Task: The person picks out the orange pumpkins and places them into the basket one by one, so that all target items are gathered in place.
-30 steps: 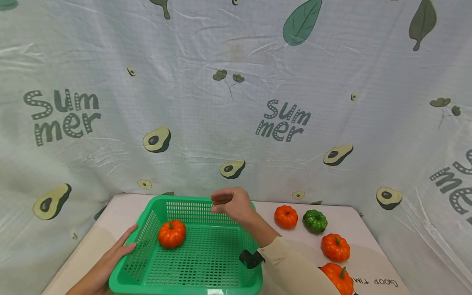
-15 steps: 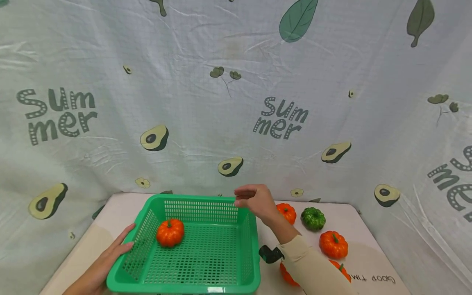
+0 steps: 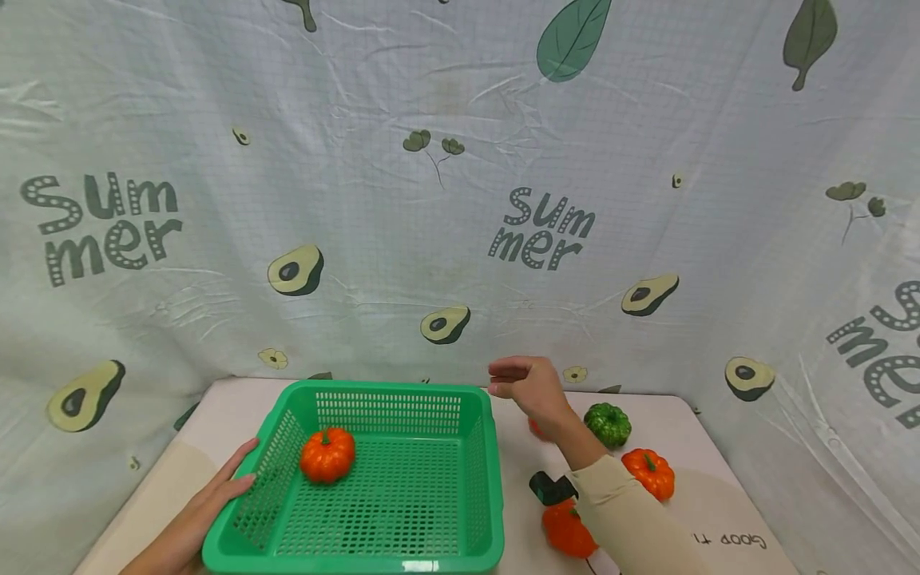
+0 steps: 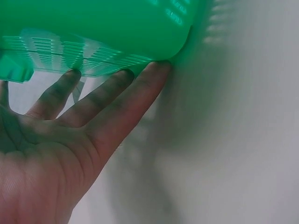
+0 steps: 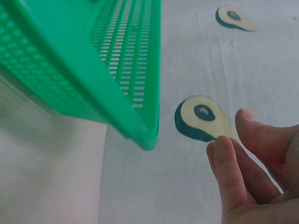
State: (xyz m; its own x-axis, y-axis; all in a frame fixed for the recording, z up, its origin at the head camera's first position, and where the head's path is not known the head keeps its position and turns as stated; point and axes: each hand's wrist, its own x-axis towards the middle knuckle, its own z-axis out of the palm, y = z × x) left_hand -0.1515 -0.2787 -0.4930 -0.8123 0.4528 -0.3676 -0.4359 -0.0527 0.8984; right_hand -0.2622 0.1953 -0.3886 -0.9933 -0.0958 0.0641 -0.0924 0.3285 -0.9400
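Observation:
In the head view a green plastic basket stands on the table, with one orange pumpkin at the left of its floor. My left hand lies along the basket's left side; in the left wrist view its straight fingers touch the basket wall. My right hand is raised just right of the basket's far right corner, holding nothing. Its thumb and fingers stand apart in the right wrist view. Behind the right hand and forearm an orange pumpkin is mostly hidden.
Right of the basket lie a green pumpkin, an orange pumpkin and another orange pumpkin partly behind the right sleeve. A pale printed cloth hangs behind the table. A black wrist device is on the right arm.
My right hand has moved right, from above the basket to beyond its right rim. It now covers most of the back orange pumpkin. The left hand stays at the basket.

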